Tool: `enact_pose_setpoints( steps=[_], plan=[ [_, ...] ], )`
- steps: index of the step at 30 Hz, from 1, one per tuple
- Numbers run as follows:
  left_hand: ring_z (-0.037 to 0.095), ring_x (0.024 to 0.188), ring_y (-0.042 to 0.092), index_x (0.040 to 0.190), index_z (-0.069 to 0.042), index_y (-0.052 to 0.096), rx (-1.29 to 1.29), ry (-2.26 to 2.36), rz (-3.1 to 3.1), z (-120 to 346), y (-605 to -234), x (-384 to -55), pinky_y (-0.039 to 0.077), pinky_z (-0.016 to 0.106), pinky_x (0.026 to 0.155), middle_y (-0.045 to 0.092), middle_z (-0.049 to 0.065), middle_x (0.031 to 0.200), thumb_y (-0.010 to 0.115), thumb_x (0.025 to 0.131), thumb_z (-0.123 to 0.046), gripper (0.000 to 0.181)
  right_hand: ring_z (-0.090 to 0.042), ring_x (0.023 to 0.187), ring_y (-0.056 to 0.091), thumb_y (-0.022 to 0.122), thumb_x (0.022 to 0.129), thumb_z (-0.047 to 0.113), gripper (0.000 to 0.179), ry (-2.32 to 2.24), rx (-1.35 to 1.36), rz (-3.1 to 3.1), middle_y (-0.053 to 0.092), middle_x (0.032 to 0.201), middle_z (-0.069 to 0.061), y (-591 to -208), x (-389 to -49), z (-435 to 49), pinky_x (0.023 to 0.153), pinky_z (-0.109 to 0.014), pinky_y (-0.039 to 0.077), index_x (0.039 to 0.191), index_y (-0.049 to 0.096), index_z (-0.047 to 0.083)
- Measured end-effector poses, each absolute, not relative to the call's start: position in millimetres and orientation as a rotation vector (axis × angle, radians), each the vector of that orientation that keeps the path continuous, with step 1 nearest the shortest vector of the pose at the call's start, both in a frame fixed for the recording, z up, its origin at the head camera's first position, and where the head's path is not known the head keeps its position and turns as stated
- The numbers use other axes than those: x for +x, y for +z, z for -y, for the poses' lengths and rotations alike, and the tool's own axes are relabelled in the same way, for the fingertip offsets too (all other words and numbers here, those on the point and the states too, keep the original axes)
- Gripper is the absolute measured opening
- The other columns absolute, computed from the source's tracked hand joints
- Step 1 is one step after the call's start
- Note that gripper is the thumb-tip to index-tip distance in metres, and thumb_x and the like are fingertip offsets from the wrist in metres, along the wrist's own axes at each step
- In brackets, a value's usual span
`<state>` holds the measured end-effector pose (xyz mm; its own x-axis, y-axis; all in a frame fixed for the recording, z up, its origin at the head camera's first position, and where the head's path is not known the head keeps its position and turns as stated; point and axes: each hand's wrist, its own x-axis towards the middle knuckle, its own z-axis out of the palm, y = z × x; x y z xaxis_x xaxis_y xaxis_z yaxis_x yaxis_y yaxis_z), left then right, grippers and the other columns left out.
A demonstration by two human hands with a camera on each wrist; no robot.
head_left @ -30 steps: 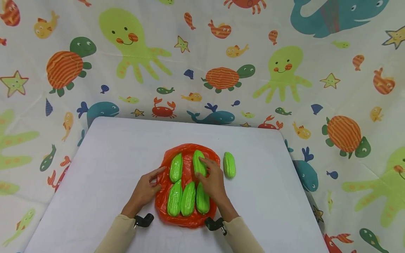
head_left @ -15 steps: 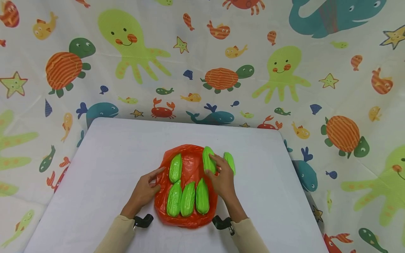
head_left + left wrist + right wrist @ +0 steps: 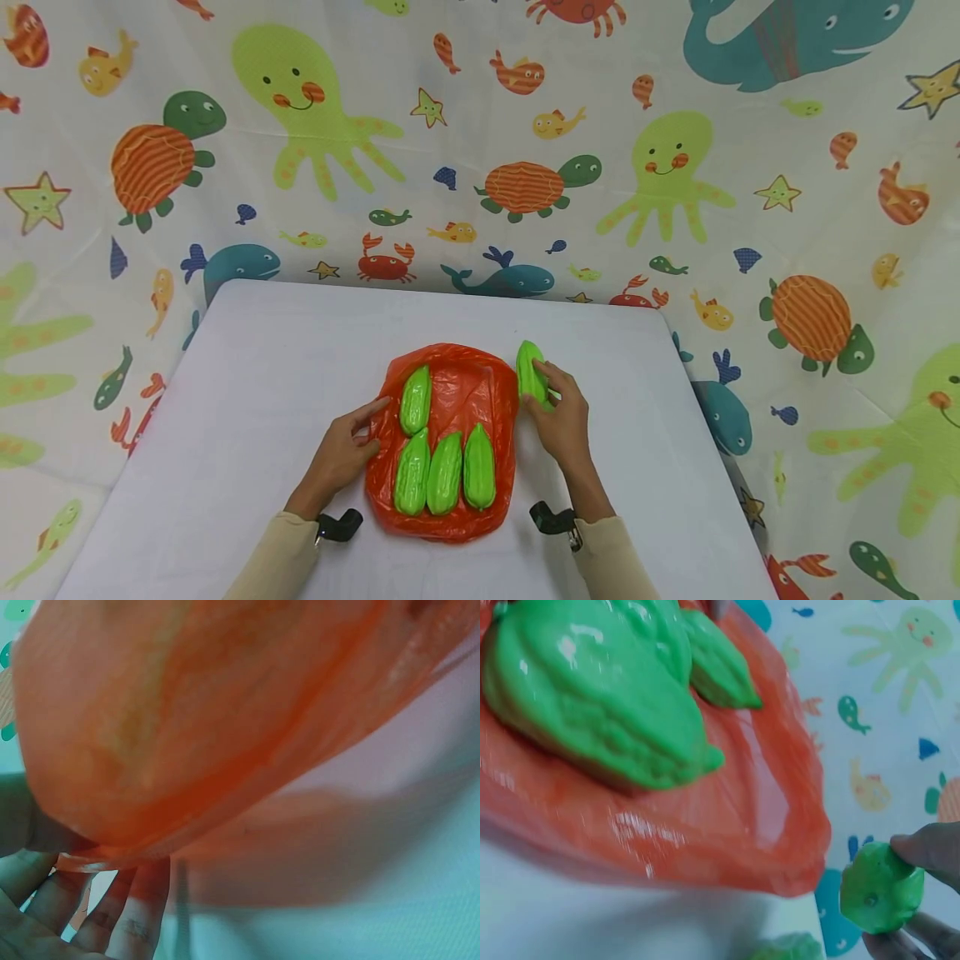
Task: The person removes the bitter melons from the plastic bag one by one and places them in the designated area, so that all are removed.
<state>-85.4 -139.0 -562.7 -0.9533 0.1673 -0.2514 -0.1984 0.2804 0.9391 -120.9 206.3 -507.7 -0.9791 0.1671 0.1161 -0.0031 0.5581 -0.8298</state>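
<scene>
A red plastic bag point(image 3: 457, 392), spread into a shallow dish shape, lies on the white table. Inside it are several glossy green bitter gourds point(image 3: 446, 473), ridged and pointed, apparently toys: one at the back left and a row in front. My left hand point(image 3: 343, 450) pinches the bag's left edge, thumb above and fingers below, as the left wrist view shows. Just beyond the bag's right edge, my right hand point(image 3: 562, 412) holds another bitter gourd point(image 3: 881, 889) between thumb and fingers, off the table. A loose bitter gourd point(image 3: 787, 949) on the table is mostly hidden behind it in the head view.
The white table point(image 3: 285, 358) extends on both sides of the bag. A cloth point(image 3: 465, 108) printed with sea animals hangs behind the table and down its sides. Each wrist carries a black camera mount point(image 3: 341, 525).
My right hand has lifted one bitter gourd from the bag's back right and carried it right, past the edge. The left hand has stayed at the bag's left edge.
</scene>
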Motion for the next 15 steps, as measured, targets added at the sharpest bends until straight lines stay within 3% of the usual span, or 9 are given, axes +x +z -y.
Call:
enact_pose_setpoints(
  steps=[15],
  plan=[
    [0.041,0.142,0.056,0.162,-0.016,0.047,-0.032,1.726,-2.251,140.1,-562.1,-86.0,0.062,0.034,0.1,0.038,0.021,0.169,0.06,0.098,-0.002,0.067,-0.04,0.135,0.061,0.08,0.091,0.003,0.062,1.383,-0.277,2.612,0.054,0.156,-0.013,-508.2,-126.9,-246.6,0.111,-0.056,0.055,0.148,0.064,0.023]
  ],
)
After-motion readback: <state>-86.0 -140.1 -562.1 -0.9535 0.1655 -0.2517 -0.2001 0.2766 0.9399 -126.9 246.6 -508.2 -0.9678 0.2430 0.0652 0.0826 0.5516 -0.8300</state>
